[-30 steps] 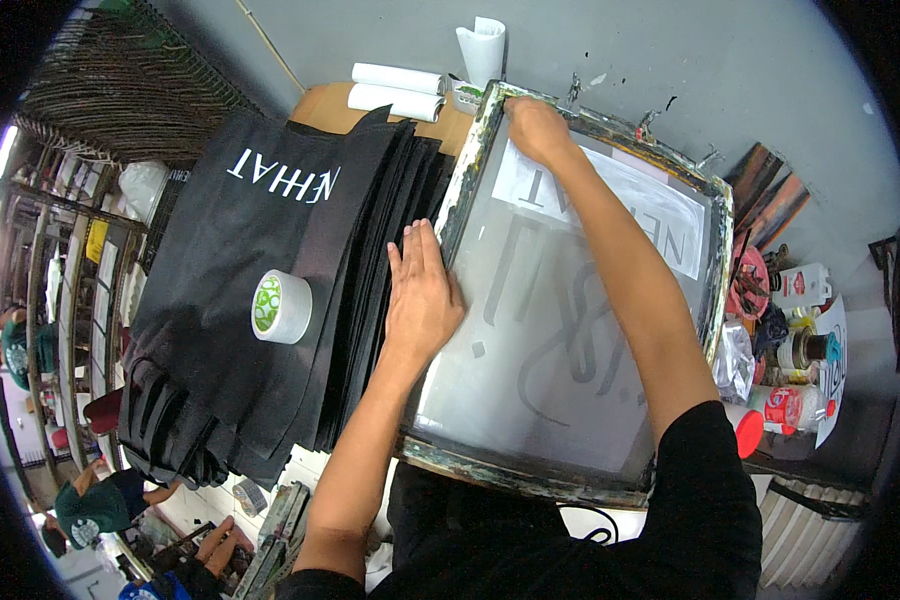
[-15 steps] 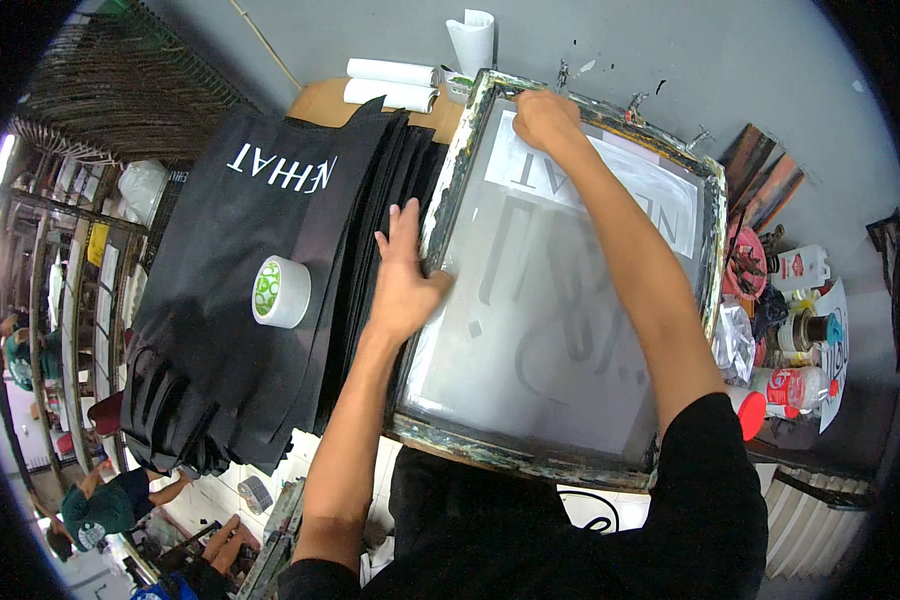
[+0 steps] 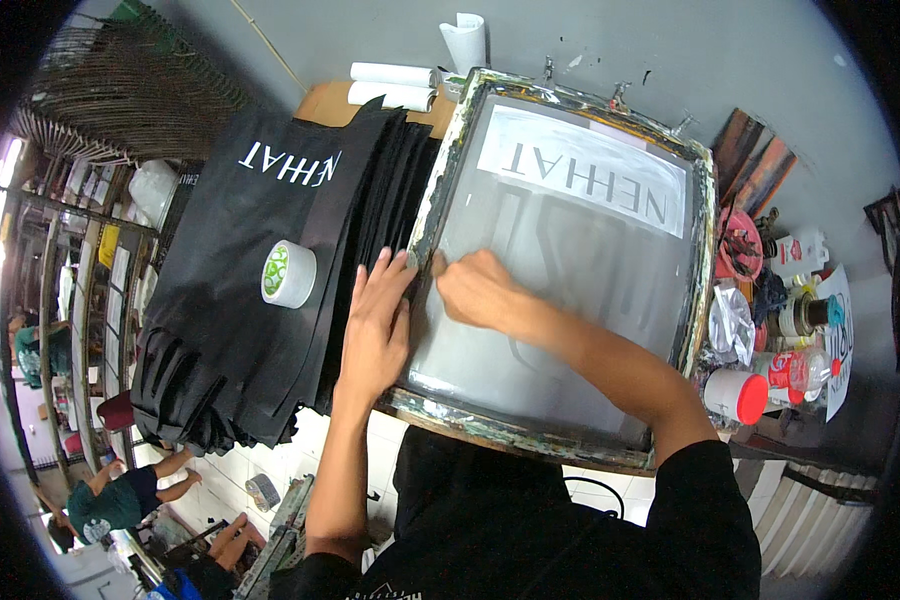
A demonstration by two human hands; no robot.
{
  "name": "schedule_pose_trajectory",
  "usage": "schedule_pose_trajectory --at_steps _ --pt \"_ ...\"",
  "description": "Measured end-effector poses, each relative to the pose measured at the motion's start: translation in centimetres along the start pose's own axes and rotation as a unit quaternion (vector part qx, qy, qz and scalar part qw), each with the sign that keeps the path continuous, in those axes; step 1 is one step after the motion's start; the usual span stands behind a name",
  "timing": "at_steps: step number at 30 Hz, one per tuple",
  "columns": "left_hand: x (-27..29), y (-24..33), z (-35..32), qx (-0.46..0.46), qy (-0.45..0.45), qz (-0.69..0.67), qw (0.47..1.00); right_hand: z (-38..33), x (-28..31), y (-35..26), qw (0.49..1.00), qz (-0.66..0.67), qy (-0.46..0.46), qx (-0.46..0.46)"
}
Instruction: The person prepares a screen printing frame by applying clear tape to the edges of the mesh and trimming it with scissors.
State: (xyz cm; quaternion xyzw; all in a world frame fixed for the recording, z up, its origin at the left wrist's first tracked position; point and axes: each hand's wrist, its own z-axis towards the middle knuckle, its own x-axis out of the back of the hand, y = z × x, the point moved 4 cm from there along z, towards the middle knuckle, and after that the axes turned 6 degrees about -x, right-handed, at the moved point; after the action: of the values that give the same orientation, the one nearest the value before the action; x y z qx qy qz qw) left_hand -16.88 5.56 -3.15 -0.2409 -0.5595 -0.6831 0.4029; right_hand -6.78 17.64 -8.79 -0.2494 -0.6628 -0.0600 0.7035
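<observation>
Printing screen frame (image 3: 440, 215): stiff, likely light, mesh fragile; left hand (image 3: 375, 325) flat, right hand (image 3: 475, 288) curled, at 9 o'clock rail.

right hand (image 3: 475, 290) moved from frame's far corner to left edge of screen frame (image 3: 432, 215)

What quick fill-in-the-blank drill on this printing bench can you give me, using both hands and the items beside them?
1. Both hands meet at the screen frame's ____ edge.
2. The left hand lies partly on a stack of ____ fabric pieces.
3. A roll of tape rests on that stack, to the ____ of the left hand.
4. The right hand presses on the frame's ____.

Missing words: left; black; left; mesh
</observation>
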Motion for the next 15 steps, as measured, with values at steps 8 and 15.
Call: schedule_pose_trajectory --at_steps 8,15 --pt "-3.0 -1.1 5.5 -0.287 -0.233 0.371 0.852 -7.5 1.3 -1.4 0.991 0.116 -0.062 -0.032" --pt "-3.6 -0.4 5.5 -0.416 -0.312 0.457 0.722 -23.2 7.7 0.6 0.924 0.235 0.128 -0.272"
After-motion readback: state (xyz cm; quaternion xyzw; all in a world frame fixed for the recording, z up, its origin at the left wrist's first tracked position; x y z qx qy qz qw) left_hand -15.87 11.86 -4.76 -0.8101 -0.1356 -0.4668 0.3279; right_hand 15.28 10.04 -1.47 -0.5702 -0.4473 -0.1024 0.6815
